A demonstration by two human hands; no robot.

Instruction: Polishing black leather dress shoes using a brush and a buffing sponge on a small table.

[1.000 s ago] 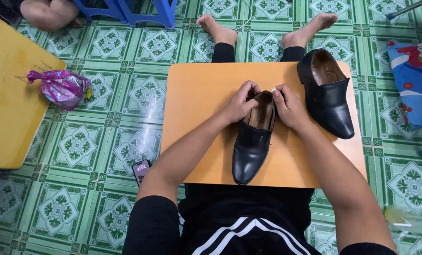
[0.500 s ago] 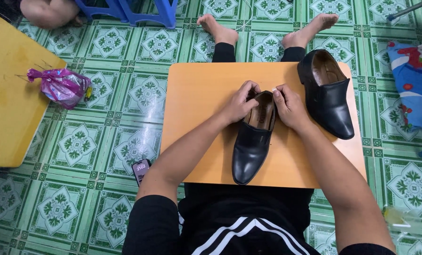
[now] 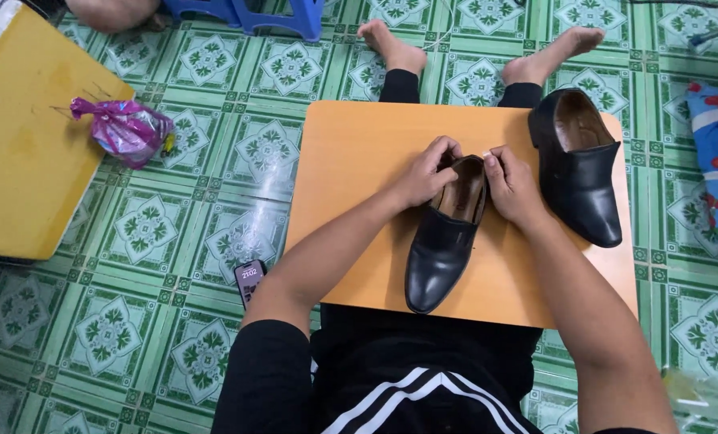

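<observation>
Lap: black trousers with white stripes, nearest the camera, under the worktop's near edge.
Phone: on the green tiled floor, just left of the left forearm.
Worktop: orange board across the legs.
Shoe: black, lying mid-worktop, toe toward the person, opening away.
Left hand: grip clamped on the shoe's left rim, fingers curled over the edge.
Right hand: grip clamped on the shoe's right rim, thumb at the opening.
Second shoe: black, on the worktop's right side, just beside the right hand, untouched.
Bag: purple, crumpled, at the edge of a yellow board, well left.
Feet: bare, beyond the worktop's far edge.
Stool: blue, far left.
</observation>
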